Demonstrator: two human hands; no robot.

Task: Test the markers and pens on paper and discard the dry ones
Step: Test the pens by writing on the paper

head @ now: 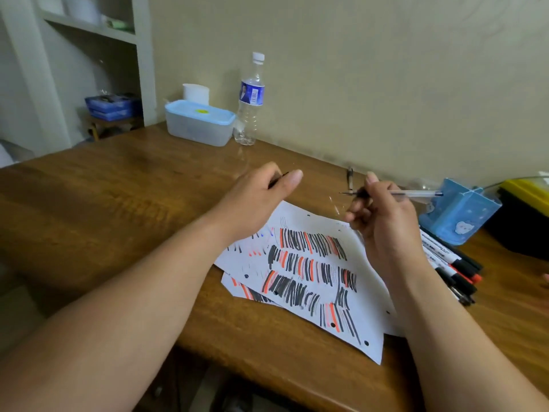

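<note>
My right hand [383, 221] holds a clear ballpoint pen [416, 193] level above the paper, its uncapped tip pointing left. My left hand [261, 197] is raised over the paper's far left corner and pinches a small black pen cap [279, 179] between thumb and fingers. White sheets of paper [365, 304] lie on the wooden table [133, 203], covered with rows of black and orange test strokes. A pile of markers and pens [457, 272] lies at the right, partly hidden behind my right wrist.
A light blue pen holder [459, 212] stands at the right, next to a yellow and black box [525, 215]. A lidded plastic container [199, 121], a white cup [195, 93] and a water bottle [249, 99] stand along the wall. A small dark object [350, 176] stands by the wall.
</note>
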